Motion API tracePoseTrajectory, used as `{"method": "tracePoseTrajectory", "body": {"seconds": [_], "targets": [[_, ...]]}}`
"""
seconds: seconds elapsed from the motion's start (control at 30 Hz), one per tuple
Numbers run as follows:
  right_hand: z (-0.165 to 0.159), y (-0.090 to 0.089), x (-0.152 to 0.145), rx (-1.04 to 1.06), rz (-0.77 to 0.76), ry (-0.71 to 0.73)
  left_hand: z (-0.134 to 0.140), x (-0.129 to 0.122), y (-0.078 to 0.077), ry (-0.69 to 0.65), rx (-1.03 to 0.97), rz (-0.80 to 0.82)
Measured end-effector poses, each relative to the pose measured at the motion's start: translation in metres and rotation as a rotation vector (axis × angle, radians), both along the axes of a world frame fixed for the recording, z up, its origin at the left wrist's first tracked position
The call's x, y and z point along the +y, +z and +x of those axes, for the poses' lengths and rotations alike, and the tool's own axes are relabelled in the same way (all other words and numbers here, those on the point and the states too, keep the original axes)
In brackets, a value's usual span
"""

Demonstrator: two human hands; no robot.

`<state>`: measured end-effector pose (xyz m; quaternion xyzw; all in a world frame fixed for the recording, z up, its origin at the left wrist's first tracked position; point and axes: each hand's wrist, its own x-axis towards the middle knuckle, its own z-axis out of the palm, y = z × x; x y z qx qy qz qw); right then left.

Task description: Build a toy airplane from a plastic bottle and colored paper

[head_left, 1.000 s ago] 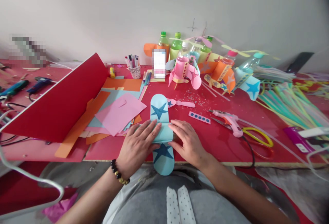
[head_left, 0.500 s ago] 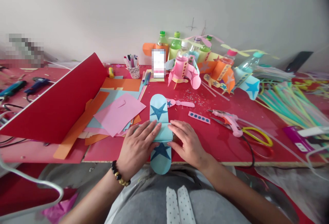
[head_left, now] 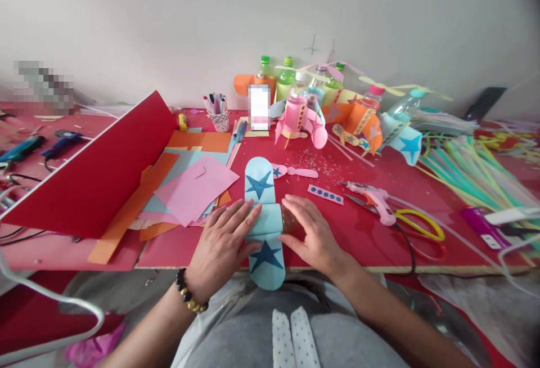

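Pink glue gun [head_left: 382,205] lies near right hand [head_left: 314,237], thumb apart; left hand [head_left: 224,243] flat on blue paper [head_left: 270,219].

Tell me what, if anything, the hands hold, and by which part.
The left hand holds the starred blue paper by its middle band's left side; the right hand curls by the band's right end, grip unclear.

From where I stand, a red board [head_left: 105,171] slants up on the left of the red surface [head_left: 363,250], with a long orange strip [head_left: 122,224] and a loose pink sheet [head_left: 189,196] near it. Towards the wall there's a patterned cup [head_left: 220,122] full of pens, then several bottles [head_left: 286,80], some wrapped in coloured paper. Over to the right, a pink glue gun [head_left: 382,202] lies across scissors [head_left: 440,232], near pastel strips [head_left: 464,174] and a purple box [head_left: 481,224].
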<state>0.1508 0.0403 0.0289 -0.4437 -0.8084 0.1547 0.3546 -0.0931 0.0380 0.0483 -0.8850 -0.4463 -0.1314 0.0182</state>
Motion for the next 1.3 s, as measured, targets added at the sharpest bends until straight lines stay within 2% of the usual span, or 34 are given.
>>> {"method": "tracePoseTrajectory", "body": {"seconds": [0.13, 0.23, 0.33, 0.43, 0.53, 0.7, 0.77, 0.87, 0.93, 1.1, 1.3], "targets": [[0.018, -0.004, 0.006, 0.096, -0.099, -0.092, -0.01, -0.003, 0.002, 0.008, -0.048, -0.028], [0.024, -0.01, 0.012, 0.166, -0.24, -0.063, -0.015, -0.005, 0.001, 0.031, -0.097, -0.043], [0.024, -0.006, 0.02, 0.268, -0.324, -0.052, -0.019, -0.006, 0.001, 0.037, -0.182, -0.069], [0.027, 0.011, 0.036, 0.372, -0.333, -0.044, -0.023, 0.0, 0.002, 0.105, -0.37, -0.114], [0.034, 0.038, 0.061, 0.395, -0.317, 0.021, -0.026, 0.018, 0.006, 0.199, -0.684, -0.176], [0.04, 0.088, 0.111, 0.274, -0.262, 0.16, -0.017, 0.07, 0.017, 0.218, -1.262, -0.273], [0.038, 0.108, 0.126, 0.198, -0.231, 0.221, -0.01, 0.086, 0.021, 0.219, -1.48, -0.366], [0.033, 0.134, 0.14, 0.095, -0.155, 0.285, -0.003, 0.101, 0.023, 0.269, -1.708, -0.511], [0.028, 0.147, 0.147, 0.045, -0.124, 0.316, -0.002, 0.106, 0.019, 0.297, -1.801, -0.579], [0.018, 0.159, 0.164, -0.022, -0.14, 0.408, -0.005, 0.116, -0.001, 0.277, -1.862, -0.783], [0.015, 0.148, 0.172, 0.016, -0.125, 0.389, -0.003, 0.124, -0.014, 0.205, -1.989, -0.897]]}}
